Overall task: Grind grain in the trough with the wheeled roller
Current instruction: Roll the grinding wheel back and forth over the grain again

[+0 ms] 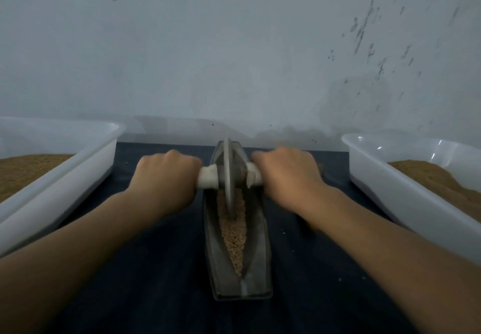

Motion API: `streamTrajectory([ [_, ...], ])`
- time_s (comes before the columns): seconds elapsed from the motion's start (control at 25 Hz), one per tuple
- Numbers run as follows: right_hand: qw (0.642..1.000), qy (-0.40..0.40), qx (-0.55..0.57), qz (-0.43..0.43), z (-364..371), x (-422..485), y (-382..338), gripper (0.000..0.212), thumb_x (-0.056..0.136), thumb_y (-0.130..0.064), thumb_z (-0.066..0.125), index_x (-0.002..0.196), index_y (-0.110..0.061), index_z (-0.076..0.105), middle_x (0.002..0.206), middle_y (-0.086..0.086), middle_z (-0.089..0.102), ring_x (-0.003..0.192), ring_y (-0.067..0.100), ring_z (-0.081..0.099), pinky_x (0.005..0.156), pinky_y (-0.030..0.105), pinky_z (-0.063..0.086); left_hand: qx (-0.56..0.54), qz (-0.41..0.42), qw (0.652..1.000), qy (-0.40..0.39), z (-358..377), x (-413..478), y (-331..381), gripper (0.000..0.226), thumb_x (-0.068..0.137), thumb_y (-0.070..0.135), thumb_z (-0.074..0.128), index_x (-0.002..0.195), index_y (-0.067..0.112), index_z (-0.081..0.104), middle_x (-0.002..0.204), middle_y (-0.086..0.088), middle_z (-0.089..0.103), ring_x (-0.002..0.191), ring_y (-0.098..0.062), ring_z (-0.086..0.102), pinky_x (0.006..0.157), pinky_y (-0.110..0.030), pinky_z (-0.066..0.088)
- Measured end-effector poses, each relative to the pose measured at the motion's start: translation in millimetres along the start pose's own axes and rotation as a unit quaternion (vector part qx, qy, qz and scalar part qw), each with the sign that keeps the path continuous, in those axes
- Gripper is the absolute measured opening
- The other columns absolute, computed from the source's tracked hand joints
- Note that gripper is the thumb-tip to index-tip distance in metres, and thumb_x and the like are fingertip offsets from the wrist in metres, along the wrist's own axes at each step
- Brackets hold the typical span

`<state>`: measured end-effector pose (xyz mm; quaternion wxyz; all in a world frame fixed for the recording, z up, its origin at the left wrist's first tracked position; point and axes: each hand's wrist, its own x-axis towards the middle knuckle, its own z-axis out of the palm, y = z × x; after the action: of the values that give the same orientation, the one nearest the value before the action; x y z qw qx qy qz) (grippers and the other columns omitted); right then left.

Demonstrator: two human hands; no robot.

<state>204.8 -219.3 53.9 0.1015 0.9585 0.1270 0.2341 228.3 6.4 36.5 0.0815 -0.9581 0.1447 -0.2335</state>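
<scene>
Long metal trough on a dark cloth, grain inside it, wheeled roller standing in the trough's far half, left hand and right hand each wrapped tight around a handle end, white tubs of grain on both sides of the trough

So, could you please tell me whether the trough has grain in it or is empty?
It has grain in it: a tan band lies along the groove of the trough, from the wheeled roller towards the near end.
</scene>
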Motion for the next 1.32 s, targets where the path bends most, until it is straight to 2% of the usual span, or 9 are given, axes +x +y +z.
streamTrajectory([
  [0.16, 0.992, 0.107, -0.048, -0.035, -25, -57, 0, 0.047, 0.047, -0.036, 0.063, 0.072, -0.035, 0.023, 0.055, -0.01, 0.018, 0.046, 0.004, 0.003, 0.045, 0.022, -0.002, 0.021, 0.1, 0.99, 0.098, -24, -48, -10, 0.037, 0.045, 0.05, 0.068, 0.059, 0.037, 0.037, 0.054, 0.016, 0.009, 0.045, 0.0, 0.003, 0.046, -0.014, 0.007],
  [0.28, 0.999, 0.031, -0.039, -0.007, -10, -37, -6, 0.042, 0.063, -0.029, 0.069, 0.075, -0.035, 0.029, 0.06, -0.01, 0.03, 0.047, 0.006, 0.024, 0.046, 0.024, 0.008, 0.031, 0.063, 0.998, 0.007, -19, -27, 1, 0.03, 0.063, 0.045, 0.069, 0.064, 0.035, 0.041, 0.057, 0.013, 0.027, 0.044, -0.006, 0.024, 0.044, -0.02, 0.019],
  [0.44, 0.998, -0.01, -0.007, 0.055, 12, 38, -5, 0.015, 0.092, -0.015, 0.056, 0.103, -0.025, 0.057, 0.097, 0.004, 0.064, 0.095, 0.033, 0.064, 0.064, 0.035, 0.037, -0.043, -0.018, 0.994, -0.102, -6, 47, 3, 0.022, 0.086, 0.037, 0.061, 0.105, 0.026, 0.065, 0.097, -0.002, 0.063, 0.088, -0.027, 0.063, 0.071, -0.038, 0.05],
  [0.64, 0.998, -0.044, 0.017, -0.046, -6, -10, 5, 0.026, 0.08, -0.022, 0.065, 0.09, -0.033, 0.044, 0.078, -0.009, 0.046, 0.07, 0.019, 0.054, 0.053, 0.031, 0.038, -0.032, 0.025, 0.989, -0.139, -22, 3, -1, 0.016, 0.076, 0.042, 0.067, 0.089, 0.034, 0.06, 0.077, 0.011, 0.054, 0.065, -0.013, 0.054, 0.058, -0.031, 0.044],
  [0.8, 0.991, 0.095, -0.008, -0.094, -27, -58, 10, 0.033, 0.041, -0.043, 0.056, 0.067, -0.035, 0.037, 0.059, -0.018, 0.009, 0.047, -0.004, 0.004, 0.044, 0.015, -0.003, 0.038, 0.105, 0.993, 0.029, -36, -44, -7, 0.03, 0.05, 0.048, 0.065, 0.059, 0.039, 0.038, 0.051, 0.013, 0.024, 0.038, -0.005, 0.022, 0.043, -0.016, 0.012],
  [0.92, 0.999, -0.011, 0.014, -0.036, -6, -28, 7, 0.024, 0.063, -0.035, 0.067, 0.075, -0.037, 0.047, 0.06, -0.015, 0.032, 0.049, 0.001, 0.034, 0.043, 0.022, 0.02, 0.069, 0.066, 0.995, 0.036, -18, -16, 5, 0.016, 0.07, 0.04, 0.067, 0.076, 0.034, 0.053, 0.059, 0.011, 0.036, 0.045, -0.013, 0.04, 0.043, -0.023, 0.021],
  [1.04, 0.998, -0.008, 0.031, 0.051, 18, 23, 3, 0.012, 0.087, -0.026, 0.063, 0.096, -0.03, 0.055, 0.087, 0.0, 0.062, 0.085, 0.029, 0.064, 0.06, 0.033, 0.037, 0.065, -0.009, 0.996, 0.055, -3, 31, 12, 0.011, 0.088, 0.034, 0.059, 0.096, 0.026, 0.056, 0.086, 0.002, 0.063, 0.078, -0.026, 0.065, 0.056, -0.031, 0.039],
  [1.2, 1.0, 0.005, 0.012, 0.015, 4, 15, 2, 0.017, 0.087, -0.021, 0.064, 0.095, -0.029, 0.051, 0.083, -0.002, 0.058, 0.081, 0.028, 0.061, 0.057, 0.033, 0.031, 0.026, -0.005, 0.999, 0.043, -2, 12, 5, 0.015, 0.086, 0.036, 0.061, 0.085, 0.03, 0.047, 0.073, 0.008, 0.051, 0.061, -0.016, 0.053, 0.052, -0.028, 0.03],
  [1.32, 0.996, 0.066, -0.026, -0.053, -13, -42, 0, 0.047, 0.063, -0.024, 0.068, 0.077, -0.035, 0.024, 0.059, -0.011, 0.026, 0.047, 0.006, 0.021, 0.044, 0.024, 0.01, 0.05, 0.07, 0.995, 0.052, -19, -42, -3, 0.048, 0.06, 0.046, 0.074, 0.066, 0.037, 0.028, 0.055, 0.013, 0.017, 0.043, -0.004, 0.011, 0.044, -0.02, 0.006],
])
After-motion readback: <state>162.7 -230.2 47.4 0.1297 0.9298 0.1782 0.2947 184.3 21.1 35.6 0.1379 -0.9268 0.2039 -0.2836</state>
